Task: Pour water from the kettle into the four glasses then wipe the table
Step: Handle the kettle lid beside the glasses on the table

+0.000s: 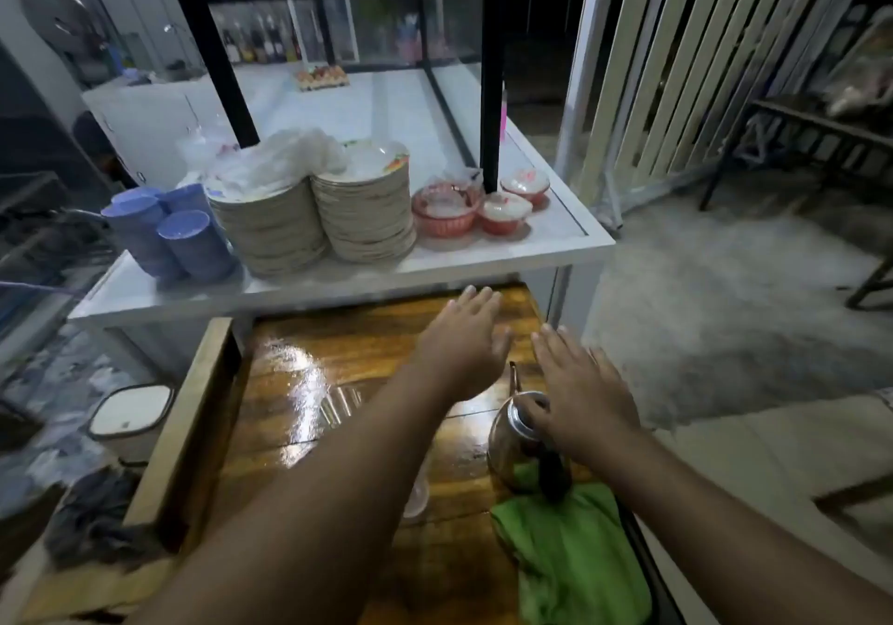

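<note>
A shiny steel kettle with a black handle stands near the right edge of the glossy wooden table. My right hand hovers just above its lid, fingers straight and spread. Further forward, my left hand stretches over the table with fingers straight, holding nothing. A clear glass stands left of my left forearm. Another glass peeks out beneath that forearm, mostly hidden. A green cloth lies crumpled on the table behind the kettle, close to me.
A white counter stands beyond the table with two stacks of plates, blue cups and red bowls. A black frame leg rises from it. A white bin sits on the floor at left. Bare concrete floor lies at right.
</note>
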Demonstrator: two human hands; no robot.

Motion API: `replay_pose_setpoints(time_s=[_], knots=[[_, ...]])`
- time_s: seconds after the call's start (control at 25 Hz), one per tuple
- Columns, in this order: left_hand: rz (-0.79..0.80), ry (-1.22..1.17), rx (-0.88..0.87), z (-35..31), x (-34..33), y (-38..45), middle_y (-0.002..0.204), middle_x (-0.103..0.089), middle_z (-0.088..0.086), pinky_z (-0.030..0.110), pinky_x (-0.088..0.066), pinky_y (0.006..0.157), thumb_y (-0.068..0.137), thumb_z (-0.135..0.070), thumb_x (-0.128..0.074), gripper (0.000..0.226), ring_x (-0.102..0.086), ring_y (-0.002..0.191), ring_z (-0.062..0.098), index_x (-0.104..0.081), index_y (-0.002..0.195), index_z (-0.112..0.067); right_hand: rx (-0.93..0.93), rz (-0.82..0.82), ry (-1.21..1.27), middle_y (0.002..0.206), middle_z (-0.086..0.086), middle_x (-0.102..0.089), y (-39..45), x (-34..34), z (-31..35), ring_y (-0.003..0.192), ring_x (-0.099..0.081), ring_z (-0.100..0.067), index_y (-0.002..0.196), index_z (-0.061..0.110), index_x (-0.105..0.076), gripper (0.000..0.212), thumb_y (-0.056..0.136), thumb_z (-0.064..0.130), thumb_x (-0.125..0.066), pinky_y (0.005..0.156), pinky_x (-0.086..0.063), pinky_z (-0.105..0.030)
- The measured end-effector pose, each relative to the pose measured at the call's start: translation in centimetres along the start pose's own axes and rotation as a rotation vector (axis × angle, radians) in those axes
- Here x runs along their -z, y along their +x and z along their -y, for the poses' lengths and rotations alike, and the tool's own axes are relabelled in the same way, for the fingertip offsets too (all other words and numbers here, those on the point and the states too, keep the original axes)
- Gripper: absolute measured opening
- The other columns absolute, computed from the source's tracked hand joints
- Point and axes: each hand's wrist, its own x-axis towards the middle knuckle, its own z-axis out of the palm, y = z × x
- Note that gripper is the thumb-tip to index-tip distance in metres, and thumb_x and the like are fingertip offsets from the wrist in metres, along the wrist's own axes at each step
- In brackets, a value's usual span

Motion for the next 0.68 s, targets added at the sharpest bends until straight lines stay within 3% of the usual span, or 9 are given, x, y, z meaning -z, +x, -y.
replay_pose_setpoints(time_s=[0.12,0.32,0.4,0.48,0.56,0.68], knots=[[0.159,-0.105,-0.039,-1.5,-4.4,-0.9,0.166,-0.012,0.001,0.03,-0.002,0.119,0.103,-0.036,-0.028,0.059,0.0,0.153,0.014,-0.017,0.158,-0.016,-0.034,0.052,0.034,0.169,-0.005,-0.02,-3.1,-4.2,-1.8,0.156,-0.015,-0.022,0.16,0.015,-0.019,0.091,0.087,0.068,-0.037,0.123,-0.018,-0.046],[0.389,-0.077,-0.089,-1.8,-9.7,-1.8,0.167,-0.007,0.002,0.032,-0.005,0.119,0.089,-0.034,-0.026,0.073,0.001,0.153,0.014,-0.012,0.158,-0.017,-0.086,0.18,0.262,0.17,0.004,-0.006,-8.7,-9.4,-3.5,0.156,-0.002,-0.011,0.161,0.021,-0.005,0.087,0.093,0.065,-0.036,0.125,-0.005,-0.036],[0.453,-0.007,-0.155,-1.4,-11.1,-1.9,0.167,-0.003,0.002,0.033,-0.001,0.12,0.086,-0.036,-0.025,0.076,0.003,0.153,0.013,-0.008,0.158,-0.017,-0.15,0.195,0.454,0.168,0.004,-0.019,-10.0,-10.8,-3.8,0.155,-0.015,-0.014,0.16,0.02,-0.017,0.086,0.092,0.066,-0.041,0.124,-0.018,-0.035],[0.486,0.062,-0.211,-0.9,-12.0,-1.7,0.166,0.001,0.001,0.036,0.001,0.123,0.087,-0.037,-0.024,0.077,0.006,0.152,0.012,-0.005,0.158,-0.018,-0.253,0.152,0.679,0.155,0.0,-0.045,-10.2,-11.8,-3.9,0.144,-0.04,-0.019,0.151,0.018,-0.041,0.074,0.092,0.061,-0.05,0.112,-0.037,-0.034],[0.488,0.088,-0.247,-0.1,-12.3,-1.5,0.166,0.002,0.001,0.038,0.001,0.123,0.087,-0.036,-0.024,0.077,0.007,0.152,0.012,-0.004,0.159,-0.019,-0.383,0.175,0.92,0.136,0.001,-0.06,-9.3,-12.7,-4.0,0.129,-0.054,-0.017,0.139,0.016,-0.056,0.052,0.097,0.047,-0.055,0.099,-0.043,-0.029],[0.484,0.053,-0.25,0.5,-12.7,-1.4,0.167,0.0,0.0,0.037,-0.001,0.123,0.084,-0.038,-0.021,0.078,0.006,0.153,0.011,-0.005,0.159,-0.02,-0.525,0.295,1.282,0.12,0.007,-0.071,-7.2,-13.6,-4.5,0.116,-0.064,-0.012,0.125,0.017,-0.069,0.051,0.098,0.055,-0.047,0.096,-0.049,-0.033]])
